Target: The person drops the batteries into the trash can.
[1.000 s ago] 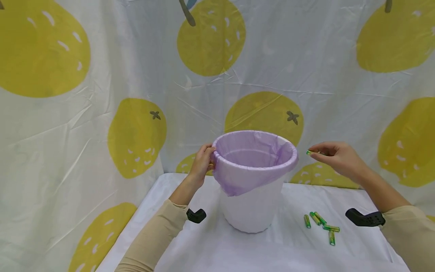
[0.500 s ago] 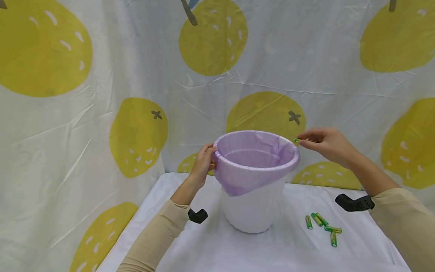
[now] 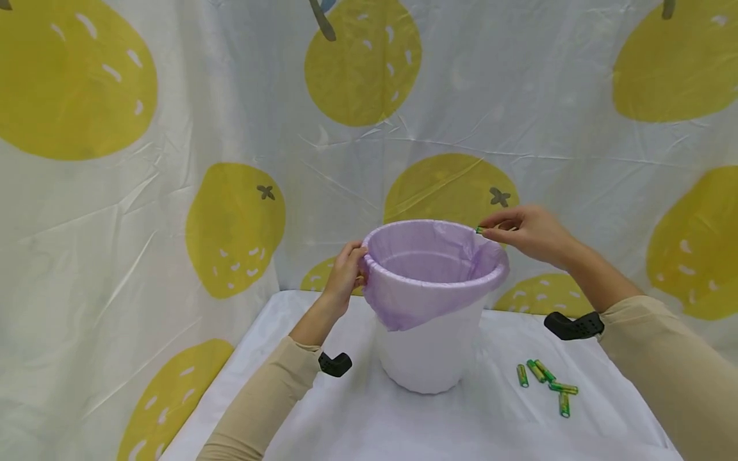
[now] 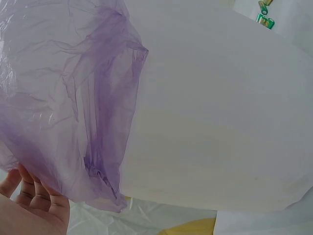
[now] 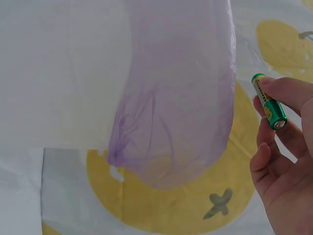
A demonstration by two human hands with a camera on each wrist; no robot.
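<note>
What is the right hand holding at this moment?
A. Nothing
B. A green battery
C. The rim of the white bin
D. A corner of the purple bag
B: the right hand pinches a green battery between thumb and fingers just above the far right rim of the white bin, while the left hand grips the rim on the other side.
</note>
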